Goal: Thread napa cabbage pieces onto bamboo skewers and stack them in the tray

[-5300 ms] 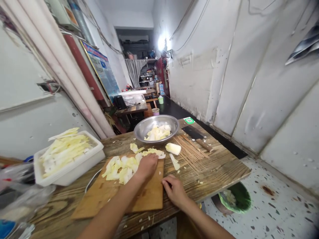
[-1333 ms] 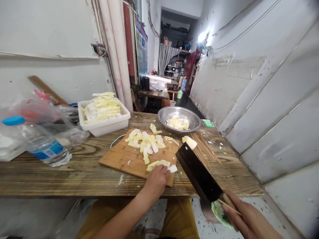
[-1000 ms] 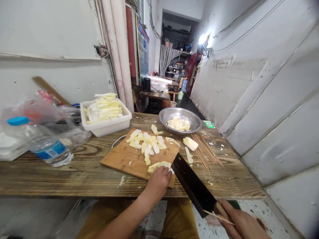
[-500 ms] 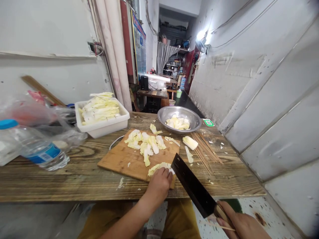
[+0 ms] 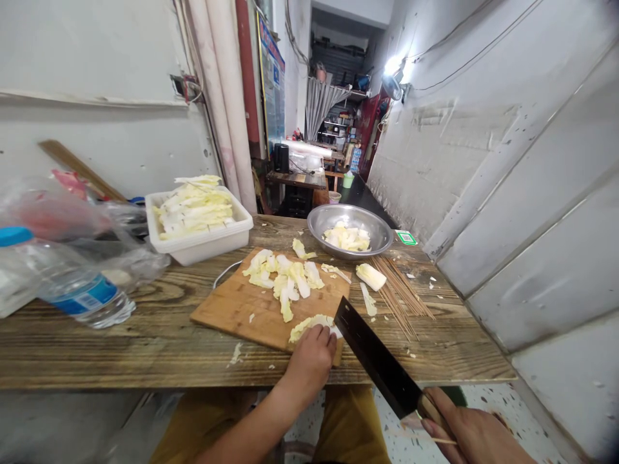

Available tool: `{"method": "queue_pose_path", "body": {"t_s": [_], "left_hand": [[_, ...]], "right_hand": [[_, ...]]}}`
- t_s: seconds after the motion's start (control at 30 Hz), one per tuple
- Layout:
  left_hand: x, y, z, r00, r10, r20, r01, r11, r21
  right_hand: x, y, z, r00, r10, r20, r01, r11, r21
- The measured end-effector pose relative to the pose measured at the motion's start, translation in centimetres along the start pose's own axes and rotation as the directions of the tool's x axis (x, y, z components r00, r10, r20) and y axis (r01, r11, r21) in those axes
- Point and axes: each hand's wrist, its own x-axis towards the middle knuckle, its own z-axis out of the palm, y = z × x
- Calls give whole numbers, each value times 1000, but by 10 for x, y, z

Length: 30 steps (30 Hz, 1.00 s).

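My left hand (image 5: 313, 354) is closed over a cabbage leaf (image 5: 305, 325) at the near right edge of the wooden cutting board (image 5: 232, 317), its fingertips bent onto the leaf. In my right hand (image 5: 471, 428) is the wooden handle of a cleaver (image 5: 380, 361); a thin stick also pokes out below those fingers. The cleaver's dark blade slants up and left, its tip beside the leaf's right end. Several cut pieces of cabbage (image 5: 285, 277) lie spread over the far part of the board.
Beyond the board stands a steel bowl (image 5: 314, 222) with cabbage pieces. A white tub (image 5: 203, 248) heaped with cabbage is at the back left. Bamboo skewers (image 5: 399, 296) and a cabbage heart (image 5: 371, 277) lie right. A water bottle (image 5: 82, 293) and plastic bags (image 5: 120, 254) occupy the left.
The whole view has shifted very slightly. Both hands, the cleaver and the cabbage leaf keep nearly the same places.
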Motion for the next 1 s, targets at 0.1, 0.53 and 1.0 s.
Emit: {"method": "queue_pose_path", "body": {"t_s": [0.1,0.53,1.0], "left_hand": [[0,0,-1,1000,2,-5,-2,1000,1],[1,1,-8,998,-23,53,21,999,28],[23,-7,-29,953,-302,18,299,950,86]], "right_hand": [[5,0,1,999,-8,-39,6,998,-60],[12,53,16,876,151,-459,-282,931,-233],[86,184,-12,745,557,-367,-664,669,-334]]}}
